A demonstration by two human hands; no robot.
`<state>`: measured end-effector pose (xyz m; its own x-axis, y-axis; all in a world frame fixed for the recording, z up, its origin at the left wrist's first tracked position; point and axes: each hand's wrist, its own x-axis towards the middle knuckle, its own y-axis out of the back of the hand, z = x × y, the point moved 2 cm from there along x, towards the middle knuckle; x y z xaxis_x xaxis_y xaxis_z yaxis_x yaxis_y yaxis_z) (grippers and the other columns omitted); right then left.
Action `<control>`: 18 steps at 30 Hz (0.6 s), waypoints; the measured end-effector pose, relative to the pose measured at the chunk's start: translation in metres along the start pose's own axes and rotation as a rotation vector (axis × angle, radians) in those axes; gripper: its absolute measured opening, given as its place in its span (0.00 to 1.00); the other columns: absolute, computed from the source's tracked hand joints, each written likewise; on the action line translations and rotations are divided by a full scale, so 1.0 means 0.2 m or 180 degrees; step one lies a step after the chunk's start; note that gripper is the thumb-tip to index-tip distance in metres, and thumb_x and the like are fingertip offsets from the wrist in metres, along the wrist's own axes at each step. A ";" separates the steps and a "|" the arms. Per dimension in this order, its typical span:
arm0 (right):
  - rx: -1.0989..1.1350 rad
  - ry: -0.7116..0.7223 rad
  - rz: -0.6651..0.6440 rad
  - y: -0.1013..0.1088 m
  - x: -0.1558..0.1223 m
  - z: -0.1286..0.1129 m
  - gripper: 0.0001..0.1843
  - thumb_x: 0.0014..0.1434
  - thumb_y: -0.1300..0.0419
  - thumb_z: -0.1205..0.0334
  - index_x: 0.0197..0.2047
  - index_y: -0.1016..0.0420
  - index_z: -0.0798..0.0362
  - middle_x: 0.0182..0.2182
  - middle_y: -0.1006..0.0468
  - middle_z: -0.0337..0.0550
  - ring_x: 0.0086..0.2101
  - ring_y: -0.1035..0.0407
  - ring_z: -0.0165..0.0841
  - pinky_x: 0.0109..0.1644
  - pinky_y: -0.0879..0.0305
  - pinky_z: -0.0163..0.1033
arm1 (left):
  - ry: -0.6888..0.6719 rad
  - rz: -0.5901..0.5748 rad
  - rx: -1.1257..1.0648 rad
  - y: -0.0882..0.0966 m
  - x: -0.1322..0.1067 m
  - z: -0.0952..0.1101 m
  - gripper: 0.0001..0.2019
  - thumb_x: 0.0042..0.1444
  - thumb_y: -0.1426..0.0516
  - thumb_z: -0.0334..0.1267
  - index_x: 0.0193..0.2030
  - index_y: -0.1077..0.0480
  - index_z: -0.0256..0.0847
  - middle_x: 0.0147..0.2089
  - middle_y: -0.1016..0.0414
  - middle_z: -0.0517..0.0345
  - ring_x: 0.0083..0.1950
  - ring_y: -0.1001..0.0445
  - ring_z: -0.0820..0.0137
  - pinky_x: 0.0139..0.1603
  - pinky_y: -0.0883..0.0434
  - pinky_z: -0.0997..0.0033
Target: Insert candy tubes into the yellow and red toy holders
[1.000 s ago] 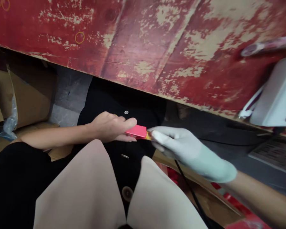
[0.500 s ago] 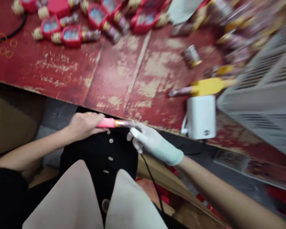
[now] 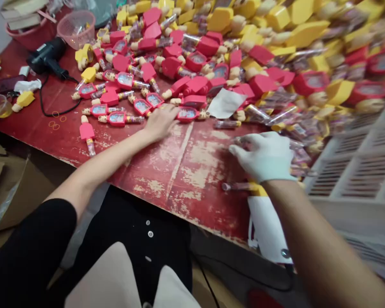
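Observation:
My bare left hand point(image 3: 160, 122) reaches across the worn red table point(image 3: 186, 171) and rests by a red toy point(image 3: 188, 114) at the near edge of a big heap of red and yellow toys point(image 3: 244, 51); its fingers lie down over the edge of the heap. My right hand point(image 3: 265, 156), in a pale glove, hovers over several clear tubes point(image 3: 227, 124) with its fingers bent downward; whether it holds one is blurred. A tube with a yellow end point(image 3: 240, 187) lies just under my right wrist.
A black heat gun point(image 3: 48, 55) with its cord lies at the far left beside a pink basket point(image 3: 76, 26). A white slatted crate point(image 3: 356, 171) stands on the right. A white box point(image 3: 269, 231) sits at the table's near edge. Cardboard point(image 3: 6, 188) lies low on the left.
The view has swung up from my lap to the tabletop. Both hands have left the red toy they held below the table edge and reached forward onto the table.

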<state>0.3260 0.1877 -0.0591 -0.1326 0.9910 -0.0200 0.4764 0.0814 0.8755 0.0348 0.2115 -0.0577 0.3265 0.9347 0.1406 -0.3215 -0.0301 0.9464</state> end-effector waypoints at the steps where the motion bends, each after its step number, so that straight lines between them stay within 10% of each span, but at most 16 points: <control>1: -0.0072 -0.0098 0.0100 0.02 -0.05 -0.03 0.11 0.57 0.40 0.49 0.33 0.28 0.47 0.41 0.25 0.54 0.53 0.34 0.56 0.58 0.41 0.67 | 0.0028 -0.0084 -0.0014 -0.06 0.11 0.03 0.22 0.64 0.42 0.37 0.63 0.33 0.31 0.65 0.32 0.34 0.68 0.36 0.49 0.67 0.38 0.51; 6: 0.1070 -0.0789 0.0458 0.16 -0.38 -0.13 0.15 0.59 0.42 0.45 0.42 0.28 0.45 0.36 0.24 0.46 0.36 0.29 0.44 0.48 0.31 0.54 | 0.0258 -0.0120 -0.0524 -0.19 0.28 0.11 0.28 0.58 0.36 0.36 0.63 0.34 0.30 0.64 0.32 0.28 0.68 0.35 0.44 0.69 0.41 0.46; 10: 0.2324 -0.1311 0.0223 0.15 -0.61 -0.21 0.24 0.62 0.39 0.41 0.58 0.33 0.39 0.46 0.24 0.48 0.34 0.30 0.40 0.40 0.32 0.49 | 0.0741 0.0375 -0.3490 -0.12 -0.08 0.26 0.24 0.61 0.40 0.47 0.62 0.34 0.44 0.59 0.26 0.42 0.61 0.26 0.54 0.63 0.32 0.51; 13: 0.2448 -0.0854 0.0501 0.05 -0.74 -0.34 0.22 0.57 0.32 0.45 0.50 0.28 0.44 0.46 0.22 0.51 0.41 0.26 0.43 0.49 0.29 0.51 | 0.1676 0.0005 -0.5777 -0.07 -0.44 0.42 0.19 0.56 0.37 0.51 0.50 0.30 0.46 0.47 0.21 0.51 0.47 0.21 0.60 0.53 0.25 0.54; 18: 0.2599 -0.0393 0.1001 -0.12 -0.91 -0.59 0.19 0.58 0.32 0.48 0.44 0.30 0.49 0.44 0.21 0.48 0.44 0.23 0.42 0.52 0.25 0.54 | 0.2959 0.0532 -0.6697 0.00 -0.75 0.49 0.16 0.50 0.31 0.44 0.35 0.32 0.40 0.33 0.24 0.56 0.38 0.22 0.66 0.43 0.23 0.65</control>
<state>0.2373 -0.0077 -0.0191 0.1816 0.9809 0.0703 0.9534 -0.1931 0.2319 0.0733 0.0362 -0.0493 0.0515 0.8346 -0.5484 -0.6476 -0.3901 -0.6545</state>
